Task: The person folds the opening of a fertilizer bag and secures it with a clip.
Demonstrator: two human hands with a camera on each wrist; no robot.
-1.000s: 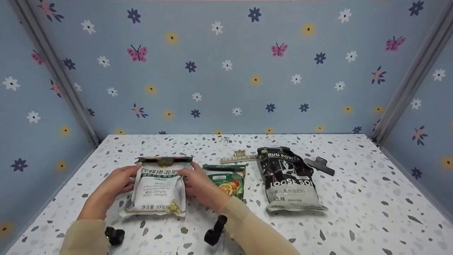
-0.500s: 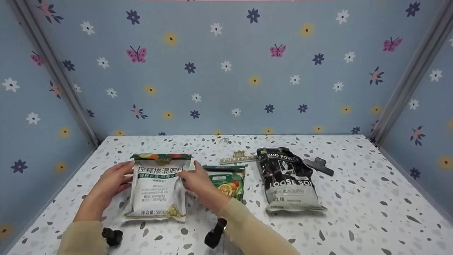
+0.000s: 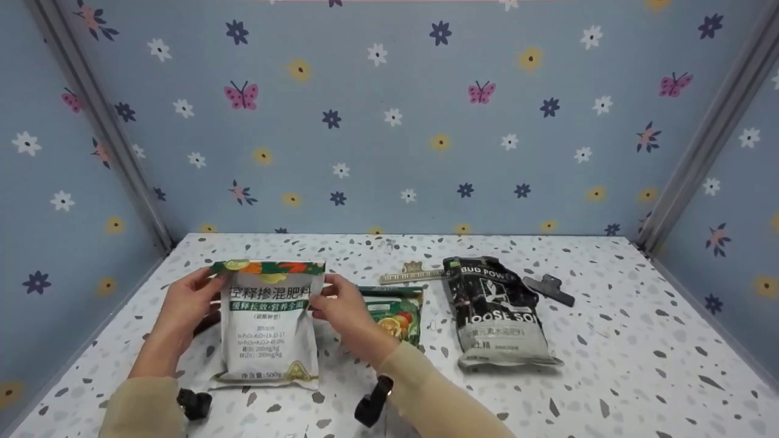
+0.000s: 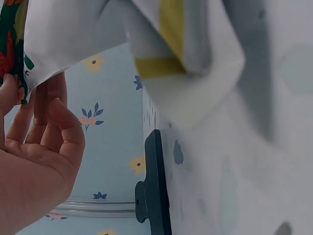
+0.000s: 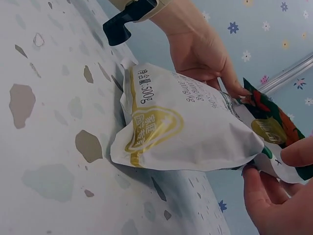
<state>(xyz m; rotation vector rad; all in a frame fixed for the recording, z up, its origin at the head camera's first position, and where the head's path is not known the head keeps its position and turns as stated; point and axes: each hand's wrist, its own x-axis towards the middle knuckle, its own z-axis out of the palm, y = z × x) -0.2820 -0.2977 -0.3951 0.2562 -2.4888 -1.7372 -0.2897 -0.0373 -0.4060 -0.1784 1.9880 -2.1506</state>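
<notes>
A white 500g fertilizer bag [image 3: 271,331] with a green, fruit-printed top band stands on the table at the left, leaning slightly. My left hand [image 3: 185,310] pinches its top left corner, thumb in front. At the upper right edge, my right hand [image 3: 344,307] grips the bag between thumb and fingers. The right wrist view shows both hands at the bag's top end, with the right hand [image 5: 281,196] nearer. Its lower end touches the table. In the left wrist view, a dark clip [image 4: 154,186] lies beyond the bag's bottom corner; the bag mostly hides it from the head view.
Behind my right hand lies a green fruit-printed packet [image 3: 395,316], partly covered. A gold clip [image 3: 411,274] is behind it. Farther right are a black-and-grey "Loose Soil" bag [image 3: 502,316] and a black clip [image 3: 551,288]. Patterned walls enclose the speckled table [image 3: 627,340].
The bag's top has come up and toward me, so its printed band now faces the head view. My left hand has shifted up from the bag's side to its top corner.
</notes>
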